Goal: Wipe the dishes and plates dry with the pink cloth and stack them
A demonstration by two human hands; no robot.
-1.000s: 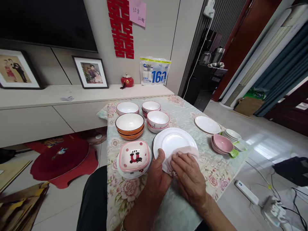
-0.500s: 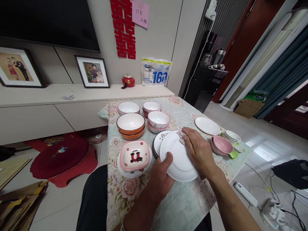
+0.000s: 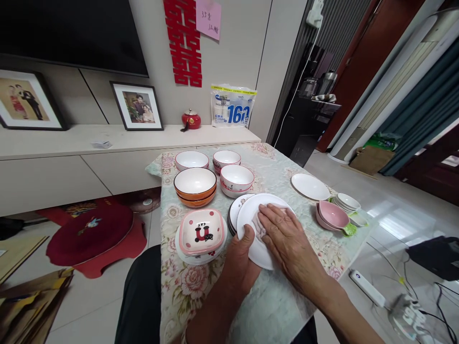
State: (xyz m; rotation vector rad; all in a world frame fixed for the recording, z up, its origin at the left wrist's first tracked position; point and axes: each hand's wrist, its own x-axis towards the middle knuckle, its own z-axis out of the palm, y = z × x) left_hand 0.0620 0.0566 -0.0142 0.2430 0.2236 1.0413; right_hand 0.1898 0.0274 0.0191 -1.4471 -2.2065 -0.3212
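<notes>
A white plate (image 3: 261,255) is tilted up above the table, its face toward me. My left hand (image 3: 241,263) grips its lower left edge, thumb on the face and fingers underneath. On the plate's face my right hand (image 3: 287,234) presses a pale pinkish cloth (image 3: 258,226), with the fingers laid over it. Part of the cloth is hidden under that palm. Just behind the plate, a stack of dark-rimmed patterned plates (image 3: 235,208) is partly covered. Left of my left hand sits a square pink-rimmed cat dish (image 3: 201,232) on top of other dishes.
Orange bowls (image 3: 195,184) and white red-rimmed bowls (image 3: 237,177) stand stacked at the back of the flowered tablecloth (image 3: 195,279). Toward the right edge are an oval white plate (image 3: 310,186), pink bowls (image 3: 333,215) and small white bowls (image 3: 348,201). A red stool (image 3: 89,234) stands left.
My right hand has slid with the cloth from the plate's upper right rim to its middle, turning flatter. My left hand keeps its hold on the plate.
</notes>
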